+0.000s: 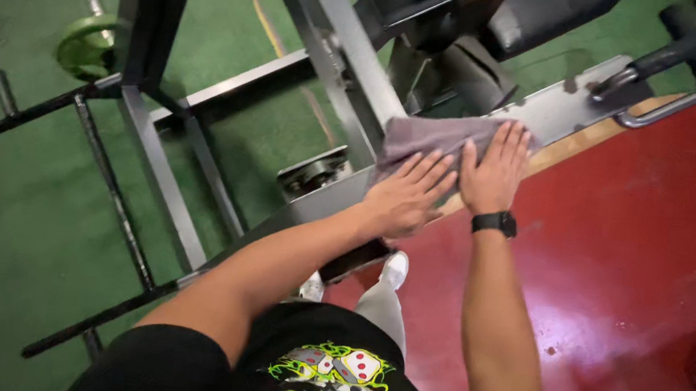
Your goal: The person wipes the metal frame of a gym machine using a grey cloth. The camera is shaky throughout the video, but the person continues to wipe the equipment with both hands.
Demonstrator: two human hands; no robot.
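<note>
Cloth [432, 134] at frame centre, on sloping frame rail [557, 108] of gym machine. Both hands on cloth: left hand [408, 198] lower left, right hand [494, 167] just right of it, touching. Watch [495, 222] on right wrist, below hand. Padded seat [535, 11] above cloth, top centre. Weight plate [85, 44] on floor, upper left. Handle bar [670, 102] upper right.

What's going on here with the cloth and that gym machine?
A person is leaning over a grey steel exercise machine and pressing a grey cloth flat against one of its frame beams. The left hand lies on the lower edge of the cloth, and the right hand, with a black watch on the wrist, lies on its upper part. A green weight plate sits on the green floor behind.
</note>
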